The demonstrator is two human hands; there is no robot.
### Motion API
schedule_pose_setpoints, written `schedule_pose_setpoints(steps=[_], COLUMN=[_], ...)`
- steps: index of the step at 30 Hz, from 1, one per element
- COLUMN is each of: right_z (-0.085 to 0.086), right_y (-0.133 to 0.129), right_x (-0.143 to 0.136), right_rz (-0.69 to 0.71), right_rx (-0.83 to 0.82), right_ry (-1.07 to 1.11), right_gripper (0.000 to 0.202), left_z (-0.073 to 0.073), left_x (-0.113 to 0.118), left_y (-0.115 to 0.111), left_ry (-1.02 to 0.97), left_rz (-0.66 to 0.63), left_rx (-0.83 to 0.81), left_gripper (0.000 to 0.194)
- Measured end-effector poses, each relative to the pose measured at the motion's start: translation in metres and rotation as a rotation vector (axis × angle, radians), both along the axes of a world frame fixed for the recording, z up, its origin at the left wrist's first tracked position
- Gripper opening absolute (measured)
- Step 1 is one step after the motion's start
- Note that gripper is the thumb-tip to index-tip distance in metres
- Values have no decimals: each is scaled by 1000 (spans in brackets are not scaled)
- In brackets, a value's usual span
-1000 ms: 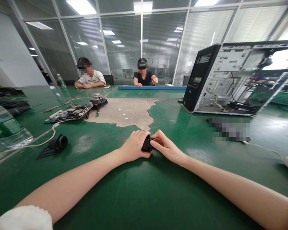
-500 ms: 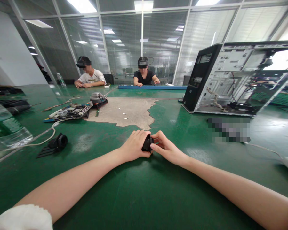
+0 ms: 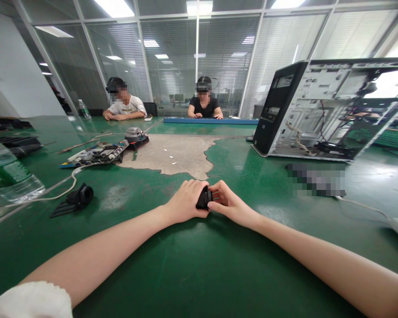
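Observation:
A small black part (image 3: 203,198) is held between my two hands, low over the green table (image 3: 172,274). My left hand (image 3: 185,199) wraps round it from the left, knuckles up. From the right, my right hand (image 3: 230,204) grips its right side between thumb and fingers. What exactly the part is, I cannot make out. To the left lies a black piece with a round end and flat slats (image 3: 78,197), touched by neither hand.
A circuit board (image 3: 96,154), a round metal-topped part (image 3: 135,134) and a water bottle (image 3: 11,174) are on the left. An open computer case (image 3: 285,110) stands at the right. Two people sit across the table, behind a long blue bar (image 3: 212,120).
The person in black across the table has shifted slightly right and brought both hands closer together. My own hands and the black part have barely moved.

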State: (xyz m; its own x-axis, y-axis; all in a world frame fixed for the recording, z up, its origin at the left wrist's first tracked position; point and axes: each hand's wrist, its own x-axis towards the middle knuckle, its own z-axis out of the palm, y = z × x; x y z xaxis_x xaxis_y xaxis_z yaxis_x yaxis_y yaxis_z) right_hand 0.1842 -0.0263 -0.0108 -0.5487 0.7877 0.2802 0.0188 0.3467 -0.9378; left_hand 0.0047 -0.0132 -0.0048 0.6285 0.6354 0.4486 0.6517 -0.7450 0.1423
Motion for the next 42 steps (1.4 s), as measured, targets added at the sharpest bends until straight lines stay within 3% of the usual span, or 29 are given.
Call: schedule_pose_setpoints(steps=[11,18,30,38,42], right_z=[1,4,1,1,1], right_y=[2,-3,1,-3,-2], right_x=[-4,-3,-4,-2,-3], right_rz=[-122,-51,-127,-70,-104], right_rx=[-28,-4,-1,64,35], right_ry=[-33,-11,-45,-20,-7], right_gripper=[24,23,23,22,17], left_z=[-1,0,1,1,0], left_x=[1,1,1,1,1], left_y=[0,1,0,0,0], left_ry=[-19,0,6,0,-8], left_rz=[4,7,4,7,11], left_rx=[2,16,13,8,17], left_gripper=[51,53,51,54,52])
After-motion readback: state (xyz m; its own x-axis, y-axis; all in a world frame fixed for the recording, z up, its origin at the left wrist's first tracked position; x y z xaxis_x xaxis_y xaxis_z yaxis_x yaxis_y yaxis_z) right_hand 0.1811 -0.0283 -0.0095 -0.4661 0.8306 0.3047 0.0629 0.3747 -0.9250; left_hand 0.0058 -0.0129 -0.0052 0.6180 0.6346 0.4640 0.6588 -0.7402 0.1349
